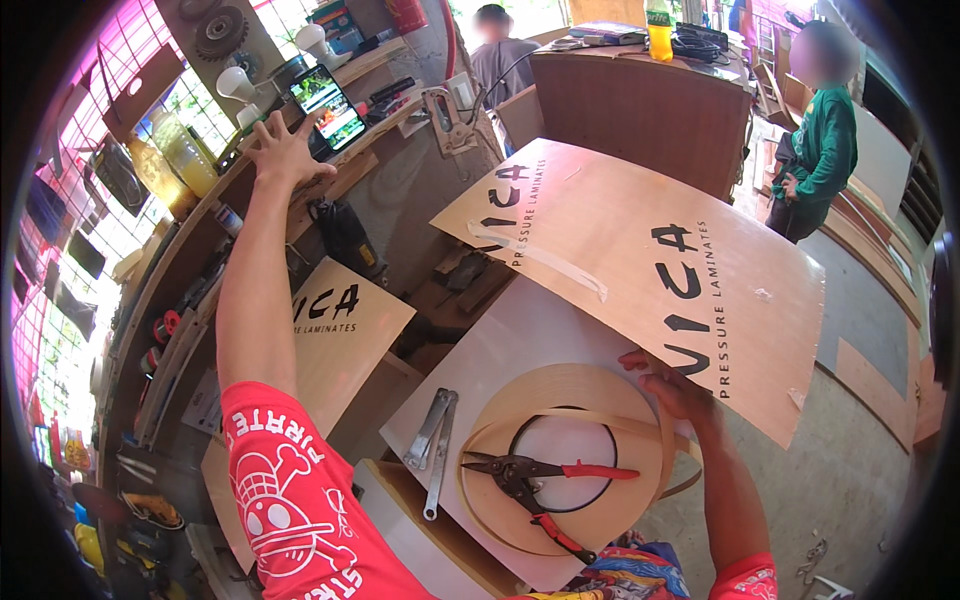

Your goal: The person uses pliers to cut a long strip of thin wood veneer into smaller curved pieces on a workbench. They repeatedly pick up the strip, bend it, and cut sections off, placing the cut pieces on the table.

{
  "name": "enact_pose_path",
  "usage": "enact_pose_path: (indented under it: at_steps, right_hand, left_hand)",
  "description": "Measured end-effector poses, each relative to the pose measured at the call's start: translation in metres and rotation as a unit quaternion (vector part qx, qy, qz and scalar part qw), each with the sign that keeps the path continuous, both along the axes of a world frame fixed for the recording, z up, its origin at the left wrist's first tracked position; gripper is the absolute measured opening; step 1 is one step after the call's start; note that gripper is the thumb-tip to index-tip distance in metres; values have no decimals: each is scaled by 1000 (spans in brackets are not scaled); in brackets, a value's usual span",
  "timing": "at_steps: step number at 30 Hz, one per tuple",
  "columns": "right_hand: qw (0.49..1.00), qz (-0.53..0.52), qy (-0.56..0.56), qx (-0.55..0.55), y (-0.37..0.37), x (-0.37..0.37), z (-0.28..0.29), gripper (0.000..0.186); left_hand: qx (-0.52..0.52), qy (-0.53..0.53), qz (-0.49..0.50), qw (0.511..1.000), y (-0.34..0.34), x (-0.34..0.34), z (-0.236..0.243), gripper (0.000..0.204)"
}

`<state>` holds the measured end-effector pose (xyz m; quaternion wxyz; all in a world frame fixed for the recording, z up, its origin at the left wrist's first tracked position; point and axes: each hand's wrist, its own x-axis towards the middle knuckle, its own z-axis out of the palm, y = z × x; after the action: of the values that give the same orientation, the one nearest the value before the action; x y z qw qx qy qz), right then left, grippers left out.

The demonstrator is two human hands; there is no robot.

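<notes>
My left hand reaches up to the shelf with its fingers spread, one fingertip at the edge of a phone with a lit screen. Beside a roll of wood-coloured edge banding, my right hand has loosely curled fingers, partly in shade under the edge of a large tan laminate sheet. What those fingers hold, if anything, cannot be made out. Across the roll lie red-handled tin snips. Left of it, a metal bar tool and a wrench rest on the white board.
A smaller laminate piece leans at left below the cluttered shelf. Behind the big sheet stands a brown cabinet with a bottle on top. One person in green stands at right; another is at the back.
</notes>
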<state>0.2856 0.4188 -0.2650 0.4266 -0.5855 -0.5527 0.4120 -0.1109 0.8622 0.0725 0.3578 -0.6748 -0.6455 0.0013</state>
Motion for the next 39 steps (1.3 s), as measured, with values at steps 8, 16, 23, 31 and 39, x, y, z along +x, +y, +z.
enact_pose_path:
  at_steps: [8, 16, 23, 31, 39]
  right_hand:
    - [999, -12, 28, -14, 0, -4, 4, 56]
    - [1000, -2, 23, 6, 1, 3, -7, 55]
    - [999, -2, 54, 9, 9, 7, -21, 47]
    - [993, -7, -44, 107, 4, 9, -21, 40]
    - [958, -18, -247, 144, 22, 20, -46, 44]
  left_hand:
    - [13, -15, -17, 1000, -8, 3, 0, 135]
    - [42, -48, -28, 998, -10, 4, -2, 146]
    - [73, -72, -68, 992, -17, 0, -14, 155]
    - [130, -237, -231, 934, -56, -24, 27, 94]
    - [132, -207, -445, 861, -235, -27, 32, 14]
